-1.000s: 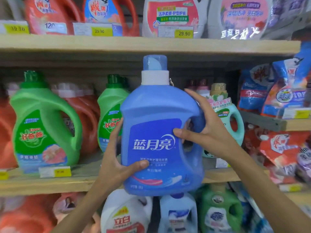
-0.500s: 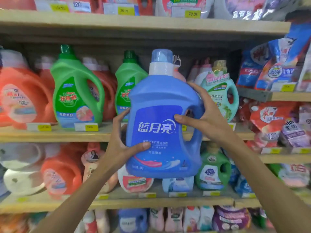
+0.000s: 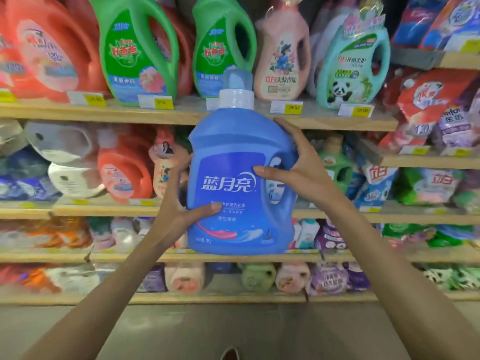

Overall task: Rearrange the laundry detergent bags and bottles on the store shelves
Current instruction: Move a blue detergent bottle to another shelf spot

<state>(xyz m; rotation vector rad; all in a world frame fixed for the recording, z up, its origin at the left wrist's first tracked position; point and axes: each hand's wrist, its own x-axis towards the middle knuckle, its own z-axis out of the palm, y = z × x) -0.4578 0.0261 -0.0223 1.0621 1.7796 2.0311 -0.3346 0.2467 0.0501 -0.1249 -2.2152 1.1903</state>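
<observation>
Bottle front and centre: we have the big blue detergent bottle (image 3: 239, 183) up in the middle of the frame, upright, label facing us, clear of every shelf and carried in both hands. Our left hand (image 3: 179, 206) clasps its lower left side, thumb pressed across the front just under the label. Our right hand (image 3: 298, 167) wraps the handle side at the right, thumb lying on the label's edge, fingers curled over the shoulder of the bottle. Its pale blue cap (image 3: 237, 80) and white collar rise in front of the upper shelf board (image 3: 104, 114).

On that upper shelf, along the top of the frame, we see orange jugs (image 3: 49, 50) at upper left, then two green jugs (image 3: 137, 48) side by side, a peach bottle (image 3: 281, 55) just right of the cap, and a teal bottle with a panda on it (image 3: 353, 66) further right. Yellow price tags (image 3: 155, 102) hang along the board's edge.

Behind the held bottle, mid-frame left, sits another orange jug (image 3: 124, 170) beside white ones (image 3: 72, 178). At right, detergent bags (image 3: 426, 100) crowd the shelves. Lower rows are blurred; we make out soft packs in pink, green and purple (image 3: 330, 278) near the bottom shelf. Grey floor (image 3: 233, 331) fills the bottom of the frame between our forearms.
</observation>
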